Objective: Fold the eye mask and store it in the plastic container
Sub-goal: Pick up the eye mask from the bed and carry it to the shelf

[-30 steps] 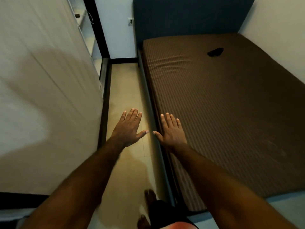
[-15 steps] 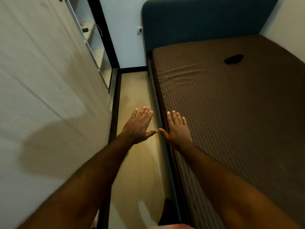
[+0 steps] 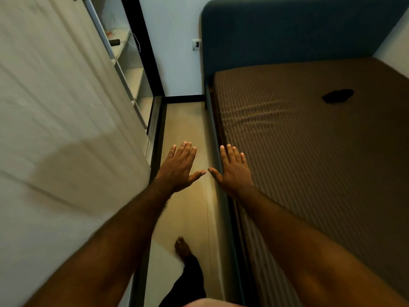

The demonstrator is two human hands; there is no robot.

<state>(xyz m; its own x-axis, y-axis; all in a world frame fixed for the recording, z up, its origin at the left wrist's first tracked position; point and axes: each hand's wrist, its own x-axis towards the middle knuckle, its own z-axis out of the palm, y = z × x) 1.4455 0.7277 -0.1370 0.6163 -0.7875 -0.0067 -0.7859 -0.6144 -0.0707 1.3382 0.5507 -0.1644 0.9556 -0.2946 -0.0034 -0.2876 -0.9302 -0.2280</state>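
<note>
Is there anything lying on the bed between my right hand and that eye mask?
Nothing visible. The right hand is open over the bed's near edge, and the eye mask lies far up the brown mattress. Only bare, slightly wrinkled sheet lies between them. No plastic container is in view.

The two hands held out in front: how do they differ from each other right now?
The left hand hangs over the pale floor of the aisle, while the right hand is over the edge of the brown bed. The left hand's fingers tilt slightly rightward; the right hand's tilt slightly leftward. The right hand is on the same side as the dark eye mask, the left hand further from it. Both are open, flat, palm down and empty, thumbs nearly meeting.
</note>
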